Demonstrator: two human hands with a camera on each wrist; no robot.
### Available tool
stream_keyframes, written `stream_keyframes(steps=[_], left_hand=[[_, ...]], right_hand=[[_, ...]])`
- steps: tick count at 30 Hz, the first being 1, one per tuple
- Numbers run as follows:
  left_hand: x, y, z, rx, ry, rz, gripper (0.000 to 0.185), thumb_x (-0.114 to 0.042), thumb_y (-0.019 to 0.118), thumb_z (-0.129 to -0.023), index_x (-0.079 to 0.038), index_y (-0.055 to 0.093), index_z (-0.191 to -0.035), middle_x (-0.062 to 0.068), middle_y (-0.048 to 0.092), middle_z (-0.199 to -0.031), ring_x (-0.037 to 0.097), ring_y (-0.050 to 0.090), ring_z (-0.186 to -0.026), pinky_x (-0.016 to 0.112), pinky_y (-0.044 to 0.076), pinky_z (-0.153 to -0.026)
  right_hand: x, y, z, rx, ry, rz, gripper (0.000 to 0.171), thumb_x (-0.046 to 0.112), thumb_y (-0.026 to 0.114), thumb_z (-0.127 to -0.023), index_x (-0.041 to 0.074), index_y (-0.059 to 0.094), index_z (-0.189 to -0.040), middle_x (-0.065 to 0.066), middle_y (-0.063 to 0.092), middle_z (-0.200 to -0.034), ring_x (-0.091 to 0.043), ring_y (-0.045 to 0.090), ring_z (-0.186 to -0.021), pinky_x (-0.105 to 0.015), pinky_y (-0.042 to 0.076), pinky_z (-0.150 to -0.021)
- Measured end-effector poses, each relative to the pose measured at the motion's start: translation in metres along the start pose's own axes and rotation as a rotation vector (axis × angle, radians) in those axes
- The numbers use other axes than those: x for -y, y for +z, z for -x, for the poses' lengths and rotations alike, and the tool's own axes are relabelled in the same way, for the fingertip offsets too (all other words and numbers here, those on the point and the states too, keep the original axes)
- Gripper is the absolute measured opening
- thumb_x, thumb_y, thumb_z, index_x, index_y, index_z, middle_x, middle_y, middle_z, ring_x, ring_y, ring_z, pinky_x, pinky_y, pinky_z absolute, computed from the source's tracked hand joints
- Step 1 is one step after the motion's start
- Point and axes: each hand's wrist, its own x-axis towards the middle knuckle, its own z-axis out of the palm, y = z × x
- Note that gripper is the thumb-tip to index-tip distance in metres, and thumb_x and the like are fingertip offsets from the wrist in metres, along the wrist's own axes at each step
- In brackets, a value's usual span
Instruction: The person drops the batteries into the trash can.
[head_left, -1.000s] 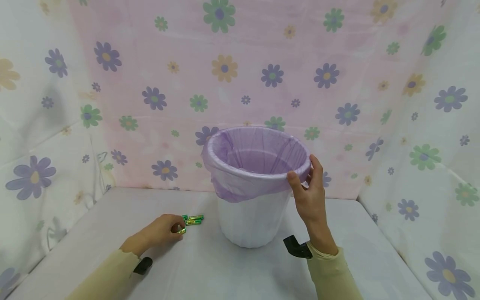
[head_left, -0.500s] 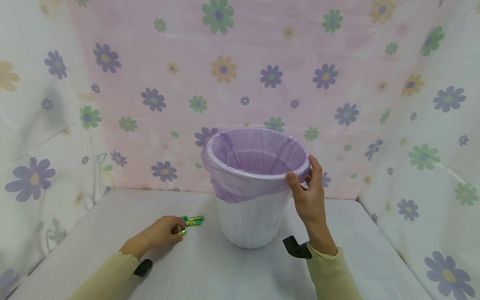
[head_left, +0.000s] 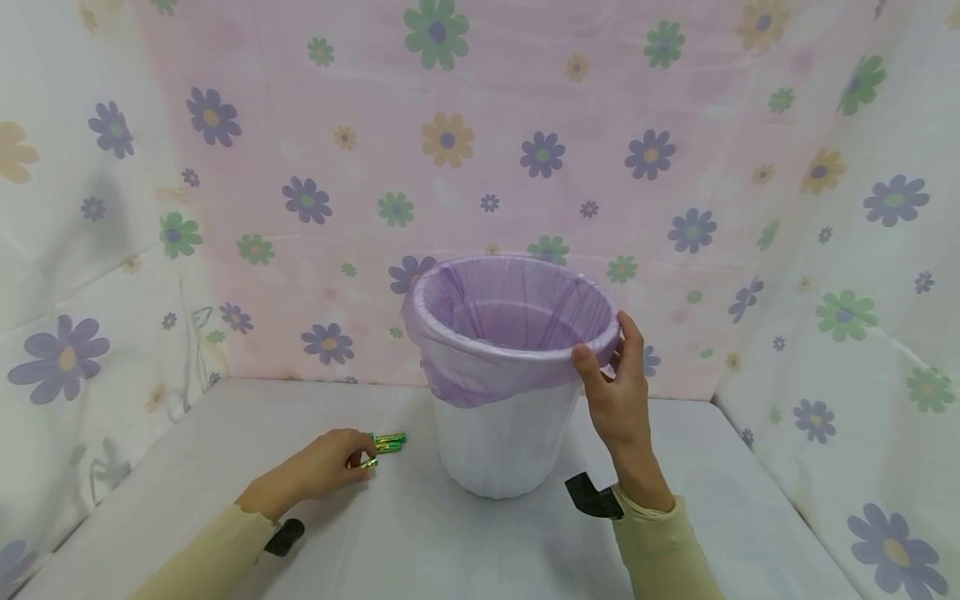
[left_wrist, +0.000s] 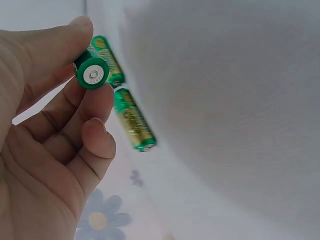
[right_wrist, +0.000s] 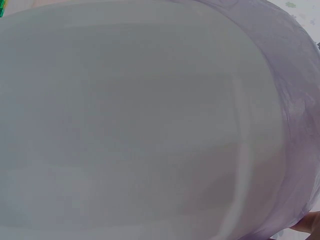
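Observation:
My left hand (head_left: 322,467) is low over the table at the left, pinching a green and gold battery (left_wrist: 92,71) between thumb and fingers; its flat silver end faces the left wrist camera. Just beyond it lie more such batteries (left_wrist: 134,120), partly behind the hand in the head view. My right hand (head_left: 624,408) grips the right side of the rim of a white bin (head_left: 502,454), thumb towards me. A thin purple bag (head_left: 480,375) lines the bin and folds down over its rim. In the right wrist view the bin's wall fills most of the frame.
The bin stands upright on a white-covered table (head_left: 435,550), to the right of the batteries. Behind it hangs a pink flowered cloth (head_left: 360,292), with white flowered cloths at both sides. A black wrist mount (head_left: 592,497) juts from the right sleeve.
My left hand has shifted very slightly to the right, and the pinched battery has moved with it. The right hand keeps its hold on the bin, which has not moved.

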Motion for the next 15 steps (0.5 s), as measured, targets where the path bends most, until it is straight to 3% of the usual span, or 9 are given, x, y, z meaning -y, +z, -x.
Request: stream_keyframes(steps=[15], left_hand=[[-0.056,-0.045,-0.003,-0.003,0.09,-0.092,0.021,-0.014,0.074,-0.083,-0.013,0.065,-0.102,-0.009,0.048,-0.076,0.007,0.045,-0.068,0.026,0.041,-0.062]], right_hand=[[-0.002,0.0,0.0,-0.005,-0.011,0.007,0.074,0.038,0.062,-0.091,0.025,0.02,-0.151,-0.012,0.04,-0.139,-0.028,0.046,-0.121,-0.054,0.042,-0.096]])
